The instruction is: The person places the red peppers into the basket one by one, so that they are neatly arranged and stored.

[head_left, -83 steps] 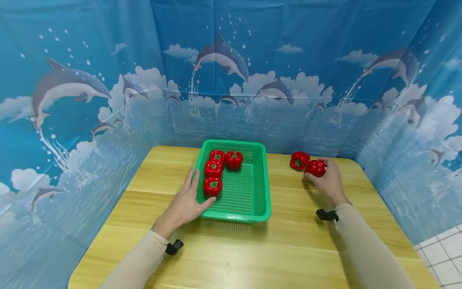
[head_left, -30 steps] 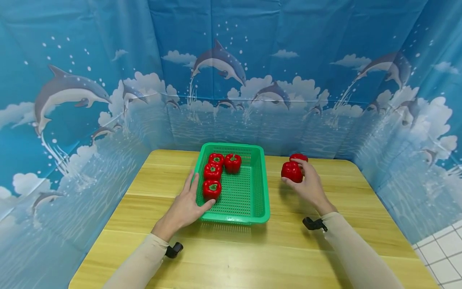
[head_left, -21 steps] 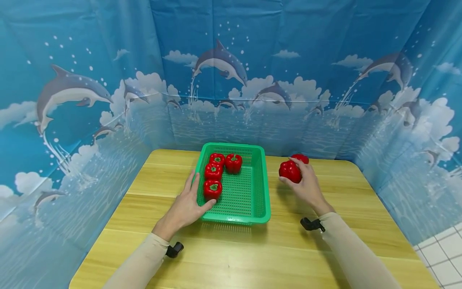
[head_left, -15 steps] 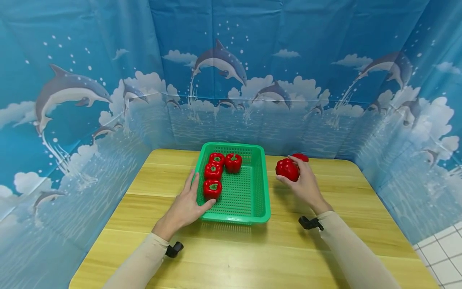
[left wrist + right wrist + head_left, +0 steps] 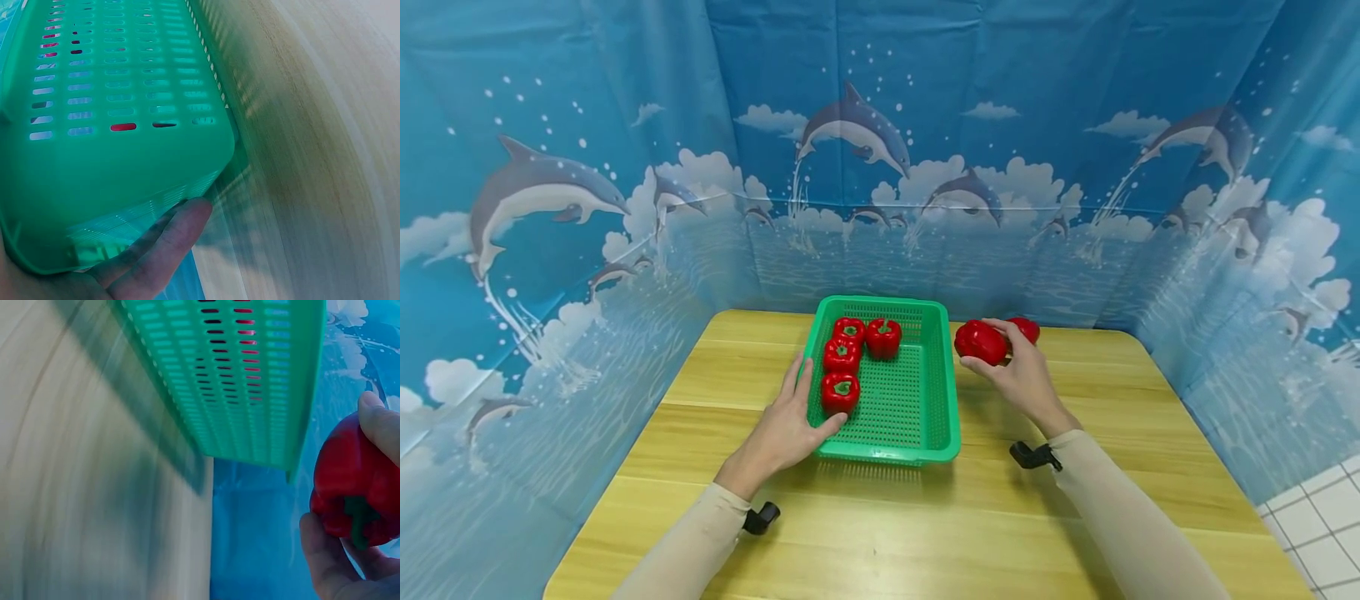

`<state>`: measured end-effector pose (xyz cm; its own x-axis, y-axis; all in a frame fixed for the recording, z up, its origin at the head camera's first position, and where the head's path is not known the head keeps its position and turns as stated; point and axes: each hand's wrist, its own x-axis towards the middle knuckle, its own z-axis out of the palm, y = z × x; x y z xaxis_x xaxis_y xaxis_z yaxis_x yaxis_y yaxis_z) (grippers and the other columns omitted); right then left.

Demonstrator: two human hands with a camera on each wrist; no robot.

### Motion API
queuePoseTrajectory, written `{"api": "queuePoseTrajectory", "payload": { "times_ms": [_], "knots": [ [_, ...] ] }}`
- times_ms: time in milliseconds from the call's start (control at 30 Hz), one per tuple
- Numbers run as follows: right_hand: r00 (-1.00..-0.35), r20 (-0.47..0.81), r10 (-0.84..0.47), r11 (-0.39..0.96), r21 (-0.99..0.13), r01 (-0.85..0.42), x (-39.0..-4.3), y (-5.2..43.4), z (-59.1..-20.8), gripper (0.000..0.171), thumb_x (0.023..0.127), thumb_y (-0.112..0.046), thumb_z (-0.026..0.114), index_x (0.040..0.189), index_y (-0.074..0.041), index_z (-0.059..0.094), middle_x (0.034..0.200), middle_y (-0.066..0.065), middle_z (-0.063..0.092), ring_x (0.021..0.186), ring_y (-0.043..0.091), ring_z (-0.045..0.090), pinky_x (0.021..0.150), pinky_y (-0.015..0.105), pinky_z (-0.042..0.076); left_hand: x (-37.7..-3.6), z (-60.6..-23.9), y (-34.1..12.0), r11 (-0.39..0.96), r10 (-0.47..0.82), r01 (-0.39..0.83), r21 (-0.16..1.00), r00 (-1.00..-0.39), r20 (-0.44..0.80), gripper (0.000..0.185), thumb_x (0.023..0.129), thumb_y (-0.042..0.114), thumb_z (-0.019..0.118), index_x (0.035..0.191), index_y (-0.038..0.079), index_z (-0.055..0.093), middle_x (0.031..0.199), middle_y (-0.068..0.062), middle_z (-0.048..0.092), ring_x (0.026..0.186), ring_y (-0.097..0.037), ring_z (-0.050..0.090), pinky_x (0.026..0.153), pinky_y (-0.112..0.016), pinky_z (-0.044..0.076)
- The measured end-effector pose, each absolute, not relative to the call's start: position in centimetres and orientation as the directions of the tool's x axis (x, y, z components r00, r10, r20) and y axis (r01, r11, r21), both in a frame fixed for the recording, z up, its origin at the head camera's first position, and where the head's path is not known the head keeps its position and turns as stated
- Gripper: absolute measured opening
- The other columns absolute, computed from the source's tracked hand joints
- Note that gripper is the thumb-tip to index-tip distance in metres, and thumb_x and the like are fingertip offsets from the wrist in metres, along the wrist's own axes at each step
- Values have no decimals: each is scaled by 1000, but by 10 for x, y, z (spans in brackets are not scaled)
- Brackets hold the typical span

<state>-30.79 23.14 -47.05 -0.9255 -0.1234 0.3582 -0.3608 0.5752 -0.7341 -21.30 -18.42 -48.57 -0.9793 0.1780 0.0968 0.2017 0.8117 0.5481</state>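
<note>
My right hand grips a red bell pepper in the air just right of the green basket's far right rim. The right wrist view shows that pepper held between thumb and fingers beside the basket wall. Another red pepper lies on the table behind the hand. Inside the basket stand several red peppers, three in a left column and one beside them. My left hand rests with straight fingers against the basket's near left corner.
The yellow wooden table is walled on three sides by a blue dolphin-print curtain. White floor tiles show past the table's right edge.
My right hand has lifted a pepper off the table at the right and carried it leftward up to the basket's right rim. The left hand has stayed on the basket.
</note>
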Motion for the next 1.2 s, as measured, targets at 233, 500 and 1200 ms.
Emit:
{"api": "queuePoseTrajectory", "payload": {
  "times_ms": [233,500,1200],
  "knots": [
    [-904,394,-166,573,-708,-413,-311,222,-462,79,104,-41,92,171,-17,57,167,19,62,139,44,68,104,68,69,-214,-487,-184,815,176,201,544,-979,98,119,111,69,70,189,9,2,199,-12,-7,152,-55,66,125,-69,56],
    [-911,376,-171,554,-728,-404,-317,209,-453,91,100,-42,96,173,-14,50,164,20,62,140,42,66,102,65,70,-214,-487,-185,813,174,199,548,-980,97,119,111,68,70,189,9,3,199,-12,-6,151,-56,66,124,-68,57],
    [-906,362,-218,560,-714,-420,-323,185,-432,92,101,-39,95,176,-15,47,169,20,61,127,46,81,103,62,70,-214,-486,-183,815,167,199,544,-980,109,117,111,65,72,188,7,5,198,-18,1,141,-55,74,119,-67,61]
  ]
}}
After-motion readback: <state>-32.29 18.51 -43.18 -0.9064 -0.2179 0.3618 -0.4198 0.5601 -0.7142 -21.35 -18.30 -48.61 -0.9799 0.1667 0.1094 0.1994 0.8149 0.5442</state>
